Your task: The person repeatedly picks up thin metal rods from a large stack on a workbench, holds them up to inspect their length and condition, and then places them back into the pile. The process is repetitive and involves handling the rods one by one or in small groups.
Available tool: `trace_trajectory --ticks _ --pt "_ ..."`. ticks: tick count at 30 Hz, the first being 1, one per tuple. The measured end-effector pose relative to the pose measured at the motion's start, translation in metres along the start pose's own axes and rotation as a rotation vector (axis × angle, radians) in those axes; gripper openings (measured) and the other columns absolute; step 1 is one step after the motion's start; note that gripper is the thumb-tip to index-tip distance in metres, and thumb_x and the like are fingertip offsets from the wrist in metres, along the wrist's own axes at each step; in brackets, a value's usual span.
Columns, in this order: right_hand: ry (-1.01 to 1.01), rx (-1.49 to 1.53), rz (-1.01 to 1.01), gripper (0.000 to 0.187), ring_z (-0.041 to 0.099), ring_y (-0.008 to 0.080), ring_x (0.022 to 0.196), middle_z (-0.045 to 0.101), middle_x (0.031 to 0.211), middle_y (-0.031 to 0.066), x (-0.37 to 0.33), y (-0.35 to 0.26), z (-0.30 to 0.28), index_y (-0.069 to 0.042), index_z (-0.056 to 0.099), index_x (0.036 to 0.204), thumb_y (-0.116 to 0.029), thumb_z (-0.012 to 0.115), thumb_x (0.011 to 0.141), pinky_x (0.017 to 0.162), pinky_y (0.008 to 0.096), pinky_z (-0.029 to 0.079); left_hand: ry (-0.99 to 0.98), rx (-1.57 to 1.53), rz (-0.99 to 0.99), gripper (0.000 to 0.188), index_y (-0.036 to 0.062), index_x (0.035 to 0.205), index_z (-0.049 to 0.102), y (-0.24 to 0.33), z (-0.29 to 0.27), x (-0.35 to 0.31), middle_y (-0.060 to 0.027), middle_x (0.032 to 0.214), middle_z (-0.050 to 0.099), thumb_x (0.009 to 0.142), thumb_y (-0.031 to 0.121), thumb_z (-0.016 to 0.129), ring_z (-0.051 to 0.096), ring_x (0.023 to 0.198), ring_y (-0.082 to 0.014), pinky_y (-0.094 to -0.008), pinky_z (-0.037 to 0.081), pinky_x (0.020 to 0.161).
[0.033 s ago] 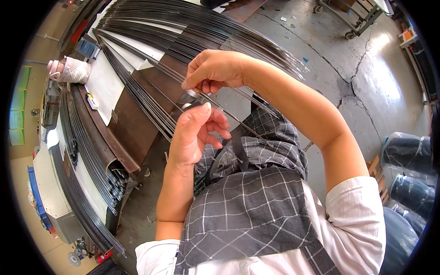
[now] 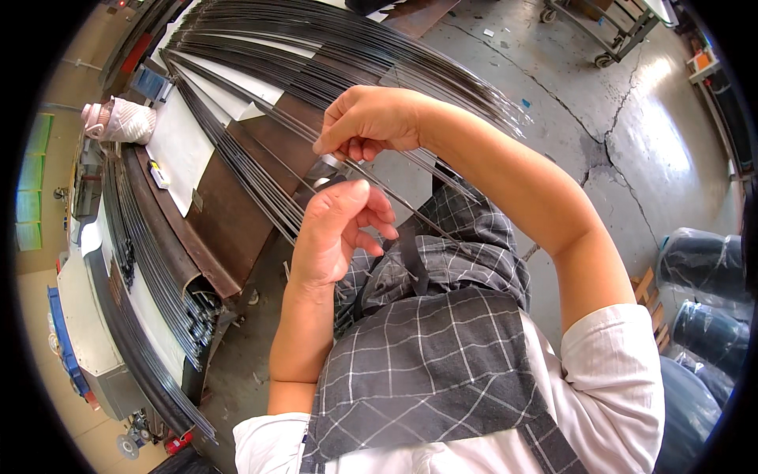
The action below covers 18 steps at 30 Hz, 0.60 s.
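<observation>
My right hand is closed in a pinch on a few thin dark rods, which run slantwise from the bench down toward my apron. Just below it, my left hand has curled fingers with gaps between them. Nothing shows in its grasp, and its thumb tip lies close to the rods. To the left of both hands, a narrow bundle of dark rods lies over the bench edge. Beyond my right hand spreads a wide fan of similar rods.
White paper sheets lie on the brown bench top. A wrapped pinkish bundle and a small yellow-and-white tool sit at its left. More rods are stacked lower left. A wheeled cart stands far right, plastic-wrapped rolls nearer.
My left thumb has bent slightly toward the fingers. My right hand and the rods stay where they were.
</observation>
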State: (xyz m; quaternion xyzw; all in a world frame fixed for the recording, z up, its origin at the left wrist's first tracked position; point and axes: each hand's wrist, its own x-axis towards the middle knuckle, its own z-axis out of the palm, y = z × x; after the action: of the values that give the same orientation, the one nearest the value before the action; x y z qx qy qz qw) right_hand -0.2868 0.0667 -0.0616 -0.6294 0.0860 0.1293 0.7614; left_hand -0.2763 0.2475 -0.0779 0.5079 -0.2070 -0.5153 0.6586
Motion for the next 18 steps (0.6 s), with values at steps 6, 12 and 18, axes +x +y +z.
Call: trace_trajectory --ticks 6,12,18 --pt "-0.027 0.034 0.008 0.016 0.053 0.0063 0.050 0.060 0.065 0.0053 0.0002 0.0008 -0.0022 -0.002 0.060 0.073 -0.015 0.069 0.076 0.043 0.0172 0.040 0.039 -0.011 -0.027 0.014 -0.0016 0.084 0.057 -0.0005 0.0002 -0.0012 -0.0113 0.077 0.061 0.086 0.012 0.056 0.061 0.061 -0.0138 -0.0214 0.051 0.044" --pt "-0.177 0.165 0.026 0.016 0.053 0.0060 0.052 0.061 0.069 0.0061 0.0030 0.0047 -0.0085 0.002 0.062 0.082 -0.014 0.061 0.082 0.043 0.0164 0.039 0.026 -0.042 -0.049 0.013 -0.0017 0.086 0.058 0.0006 0.0006 -0.0014 -0.0112 0.078 0.061 0.087 0.012 0.056 0.061 0.062 -0.0136 -0.0213 0.051 0.044" --pt "-0.245 0.255 0.030 0.019 0.053 0.0053 0.054 0.062 0.072 0.0060 0.0014 0.0067 -0.0082 0.004 0.061 0.090 -0.013 0.056 0.085 0.044 0.0160 0.038 0.018 -0.044 -0.052 0.013 -0.0021 0.087 0.058 0.0012 0.0001 -0.0002 -0.0114 0.079 0.061 0.087 0.011 0.056 0.061 0.062 -0.0139 -0.0218 0.051 0.044"
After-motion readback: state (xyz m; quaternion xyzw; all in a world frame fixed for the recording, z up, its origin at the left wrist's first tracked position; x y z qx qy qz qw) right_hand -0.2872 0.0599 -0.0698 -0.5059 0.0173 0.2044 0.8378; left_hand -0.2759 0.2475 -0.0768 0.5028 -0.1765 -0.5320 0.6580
